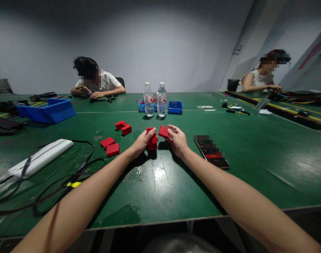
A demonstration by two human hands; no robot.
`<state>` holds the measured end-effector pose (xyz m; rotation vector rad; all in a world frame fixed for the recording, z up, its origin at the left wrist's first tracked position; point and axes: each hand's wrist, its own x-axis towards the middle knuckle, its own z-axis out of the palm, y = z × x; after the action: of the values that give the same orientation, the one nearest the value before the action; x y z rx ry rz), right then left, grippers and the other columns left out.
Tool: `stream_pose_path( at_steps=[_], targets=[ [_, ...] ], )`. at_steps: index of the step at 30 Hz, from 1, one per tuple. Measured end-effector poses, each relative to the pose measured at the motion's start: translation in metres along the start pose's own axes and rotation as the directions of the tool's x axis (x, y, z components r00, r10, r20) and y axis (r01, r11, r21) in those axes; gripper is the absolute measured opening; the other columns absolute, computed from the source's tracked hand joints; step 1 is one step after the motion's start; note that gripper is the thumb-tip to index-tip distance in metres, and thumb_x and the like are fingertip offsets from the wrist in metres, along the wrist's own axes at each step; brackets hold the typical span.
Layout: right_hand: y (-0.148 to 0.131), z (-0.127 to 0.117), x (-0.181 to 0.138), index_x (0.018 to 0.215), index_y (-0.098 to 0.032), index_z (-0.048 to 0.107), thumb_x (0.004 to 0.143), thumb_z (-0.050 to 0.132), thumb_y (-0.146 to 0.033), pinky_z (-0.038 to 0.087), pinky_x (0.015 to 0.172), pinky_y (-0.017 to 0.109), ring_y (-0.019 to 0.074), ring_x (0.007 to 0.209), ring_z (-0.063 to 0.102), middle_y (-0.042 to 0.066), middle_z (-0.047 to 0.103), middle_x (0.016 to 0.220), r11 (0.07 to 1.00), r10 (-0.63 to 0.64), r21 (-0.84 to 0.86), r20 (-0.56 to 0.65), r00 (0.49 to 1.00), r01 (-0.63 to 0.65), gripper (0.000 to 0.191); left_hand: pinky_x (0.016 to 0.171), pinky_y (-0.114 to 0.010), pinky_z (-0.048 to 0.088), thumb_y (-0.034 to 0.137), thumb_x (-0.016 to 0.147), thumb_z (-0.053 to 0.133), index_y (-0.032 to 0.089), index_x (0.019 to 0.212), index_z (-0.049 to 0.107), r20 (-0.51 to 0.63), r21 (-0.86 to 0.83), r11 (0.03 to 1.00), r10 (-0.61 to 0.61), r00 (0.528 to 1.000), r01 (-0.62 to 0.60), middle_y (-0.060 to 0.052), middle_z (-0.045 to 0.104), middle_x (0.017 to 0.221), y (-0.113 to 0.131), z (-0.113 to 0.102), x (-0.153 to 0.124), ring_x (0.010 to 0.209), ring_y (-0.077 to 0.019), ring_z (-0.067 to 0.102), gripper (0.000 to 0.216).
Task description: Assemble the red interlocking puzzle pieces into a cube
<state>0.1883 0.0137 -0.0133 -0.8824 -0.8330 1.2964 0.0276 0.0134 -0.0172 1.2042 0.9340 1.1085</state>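
Observation:
My left hand [142, 141] is closed around a red plastic block [152, 140] that stands upright on the green table [160, 182]. My right hand [177, 140] pinches a smaller red piece [164, 131] just to the right of that block, slightly above the table. The two red parts are close together, almost touching. Two flat red pieces [110, 146] lie to the left of my left hand, and another red pair [123, 127] lies farther back.
A phone [211, 151] lies right of my right hand. Two water bottles [155, 100] and small blue bins [175, 106] stand behind. A large blue tray [48, 110], a white power strip [41, 156] and black cables are on the left. Two other people sit at the far edges.

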Motion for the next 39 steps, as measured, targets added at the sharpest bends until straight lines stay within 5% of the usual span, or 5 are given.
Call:
stream_pose_path(
  at_steps=[15,24,31,39],
  targets=[
    [0.005,0.002,0.002,0.096,-0.018,0.057,0.074,0.063,-0.010,0.053,0.062,0.021,0.0102,0.063,0.065,0.000,0.070,0.074,0.981,0.065,0.177,0.059,0.996,-0.074,0.024,0.058,-0.022,0.043,0.064,0.070,0.062,0.012,0.091,0.060,0.007,0.024,1.000,0.002,1.000,-0.002,-0.004,0.065,0.078,0.002,0.001,-0.002,0.062,-0.0105,0.058,0.055],
    [0.012,-0.001,0.004,0.092,-0.016,0.059,0.075,0.066,-0.010,0.052,0.056,0.019,0.0091,0.060,0.063,0.000,0.068,0.072,0.987,0.083,0.131,0.074,0.994,-0.093,0.020,0.057,-0.022,0.049,0.052,0.070,0.070,0.011,0.091,0.063,0.015,-0.144,0.986,-0.079,0.997,0.080,-0.004,0.069,0.073,0.011,0.005,-0.007,0.059,-0.0126,0.062,0.046],
    [0.014,-0.005,0.005,0.093,-0.016,0.060,0.069,0.070,-0.009,0.053,0.061,0.023,0.0115,0.064,0.063,0.002,0.068,0.076,0.993,0.118,-0.029,0.089,0.989,-0.115,0.027,0.063,-0.024,0.054,0.039,0.078,0.067,0.010,0.087,0.064,0.005,-0.213,0.966,-0.149,0.989,0.147,-0.009,0.072,0.076,0.020,0.008,-0.012,0.064,-0.0157,0.067,0.031],
    [0.003,-0.008,0.001,0.096,-0.015,0.066,0.057,0.078,-0.013,0.051,0.068,0.029,0.0135,0.069,0.062,0.003,0.069,0.081,0.900,0.025,-0.426,0.265,0.964,0.093,0.041,0.058,-0.025,0.056,0.040,0.077,0.067,0.013,0.080,0.060,-0.052,-0.218,0.957,-0.208,0.977,0.192,-0.007,0.070,0.071,0.020,0.006,-0.010,0.060,-0.0166,0.067,0.028]
  ],
)
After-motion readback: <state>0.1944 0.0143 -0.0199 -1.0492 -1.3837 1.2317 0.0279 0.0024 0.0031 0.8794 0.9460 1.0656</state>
